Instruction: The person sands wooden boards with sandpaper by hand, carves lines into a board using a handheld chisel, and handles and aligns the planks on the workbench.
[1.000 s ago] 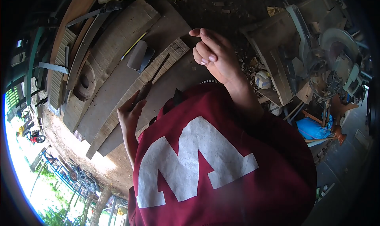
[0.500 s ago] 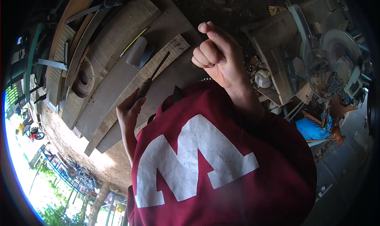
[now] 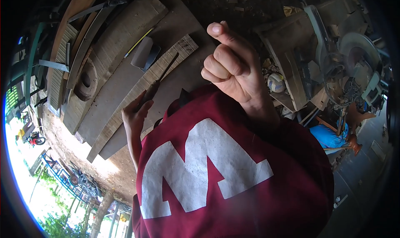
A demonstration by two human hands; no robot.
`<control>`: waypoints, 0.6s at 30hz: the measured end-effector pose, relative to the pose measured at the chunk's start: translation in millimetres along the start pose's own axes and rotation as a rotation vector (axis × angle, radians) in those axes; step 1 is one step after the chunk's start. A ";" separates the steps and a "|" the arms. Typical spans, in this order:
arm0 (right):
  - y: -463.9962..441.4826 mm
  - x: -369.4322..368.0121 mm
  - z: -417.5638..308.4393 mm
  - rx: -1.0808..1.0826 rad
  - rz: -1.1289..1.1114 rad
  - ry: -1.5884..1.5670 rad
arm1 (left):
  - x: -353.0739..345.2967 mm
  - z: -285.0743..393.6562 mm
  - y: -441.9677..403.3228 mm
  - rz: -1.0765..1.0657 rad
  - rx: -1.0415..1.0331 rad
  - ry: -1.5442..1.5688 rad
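Observation:
In the head view, my left hand [image 3: 136, 109] is closed around the dark handle of a chisel [image 3: 152, 90]. Its thin blade points up and to the right, lying over a long tapered wooden board [image 3: 125, 109]. A dark mark shows near that board's wide end. My right hand [image 3: 231, 63] is raised in front of my chest, beyond the board's right end. Its fingers are curled in, with the index finger and thumb tips together. Whatever they may hold is hidden.
A yellow pencil [image 3: 138, 43] and a dark block [image 3: 144, 53] lie on the work surface [image 3: 109, 100] behind the board. A wide plank [image 3: 129, 27] and a round wooden ring [image 3: 86, 80] are to the left. At right are a bladed machine [image 3: 359, 50] and a blue bag [image 3: 328, 135].
My right hand has come slightly closer and looks larger, its index finger tilted a little more to the left. My left hand still grips the chisel, almost unmoved.

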State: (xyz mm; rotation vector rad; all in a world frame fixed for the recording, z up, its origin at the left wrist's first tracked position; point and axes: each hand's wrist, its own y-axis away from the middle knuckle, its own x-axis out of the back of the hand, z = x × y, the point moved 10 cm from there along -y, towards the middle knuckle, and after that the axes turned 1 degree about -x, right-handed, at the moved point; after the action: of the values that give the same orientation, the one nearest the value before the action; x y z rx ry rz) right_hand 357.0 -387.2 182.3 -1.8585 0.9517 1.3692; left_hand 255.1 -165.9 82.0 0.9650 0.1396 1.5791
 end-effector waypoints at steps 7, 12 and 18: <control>-4.1 8.8 5.0 -0.050 0.096 -0.079 | -3.4 -3.8 3.8 -0.012 0.034 -0.011; -4.6 28.5 -11.5 0.032 0.089 -0.194 | -4.0 -8.1 -1.8 -0.009 0.046 0.021; 2.5 122.0 -52.8 0.234 0.623 1.804 | -20.5 -25.6 -23.1 -0.086 0.143 0.274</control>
State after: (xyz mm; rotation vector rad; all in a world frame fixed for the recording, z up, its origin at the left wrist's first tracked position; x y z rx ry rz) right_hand 405.7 -454.0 78.3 -2.3816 2.4294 -0.6940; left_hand 255.1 -166.6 41.9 0.8362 0.4840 1.6321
